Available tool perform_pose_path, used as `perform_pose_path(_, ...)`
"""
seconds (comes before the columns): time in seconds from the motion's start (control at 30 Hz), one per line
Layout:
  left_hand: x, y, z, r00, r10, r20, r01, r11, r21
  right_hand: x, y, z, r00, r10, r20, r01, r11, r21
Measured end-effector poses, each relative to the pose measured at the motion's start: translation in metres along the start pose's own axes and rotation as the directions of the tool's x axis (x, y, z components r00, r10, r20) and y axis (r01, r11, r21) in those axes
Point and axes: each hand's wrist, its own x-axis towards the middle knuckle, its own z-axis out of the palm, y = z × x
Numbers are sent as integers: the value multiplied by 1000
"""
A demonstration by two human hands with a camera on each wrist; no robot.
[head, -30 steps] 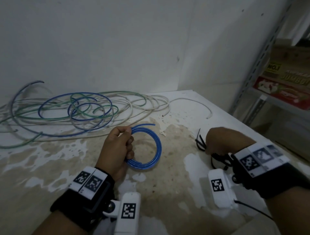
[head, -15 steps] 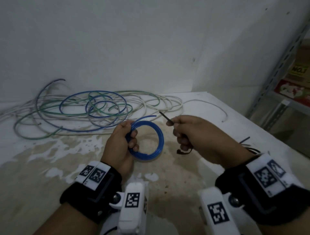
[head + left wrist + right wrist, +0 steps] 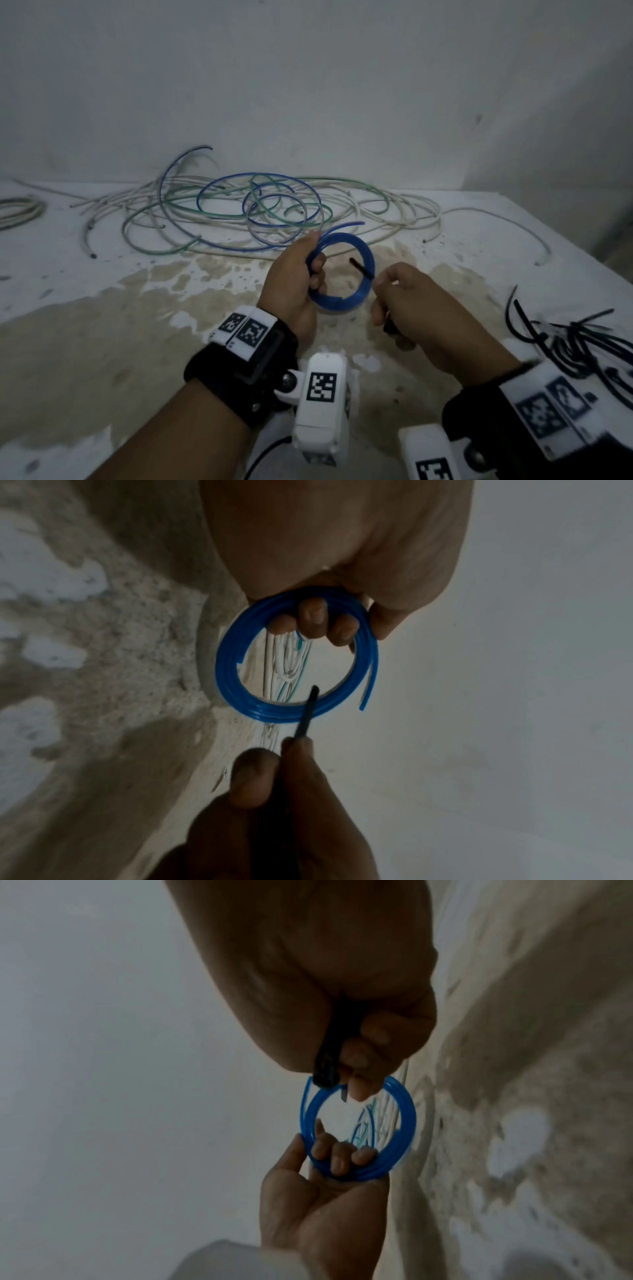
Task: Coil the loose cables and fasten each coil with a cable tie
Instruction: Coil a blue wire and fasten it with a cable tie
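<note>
My left hand grips a small blue cable coil at its left side, fingers curled through the ring, holding it above the table. In the left wrist view the blue coil hangs below those fingers. My right hand pinches a black cable tie whose tip pokes through the coil's right side. The tie crosses the ring's strands in the left wrist view. The right wrist view shows the tie's head by my fingers and the coil beyond.
A tangle of loose white, green and blue cables sprawls along the wall at the back of the stained white table. Spare black cable ties lie at the right. Another pale cable bundle sits far left.
My right hand left the tie pile with one black tie and came to the coil; the tie's tip now passes through the ring. The left hand kept holding the coil.
</note>
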Motion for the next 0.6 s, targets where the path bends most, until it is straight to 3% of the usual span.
perform_pose_path(0.13,0,-1,2,997,-2,81,3,1000,-10,8,0,6,993,101,56,-113,946,304)
perform_pose_path(0.3,1,-6,1,985,20,173,-32,997,71,12,-10,11,973,155,171,-231,666,710)
perform_pose_path(0.4,0,-7,-2,964,26,266,-79,978,192,13,-14,10,960,132,245,-276,568,775)
perform_pose_path(0.5,-1,-4,-2,936,27,352,-146,937,316,13,-15,5,954,85,289,-282,587,759)
perform_pose_path(0.6,-1,-3,-1,940,79,331,-200,914,352,13,-14,4,950,26,310,-261,606,752)
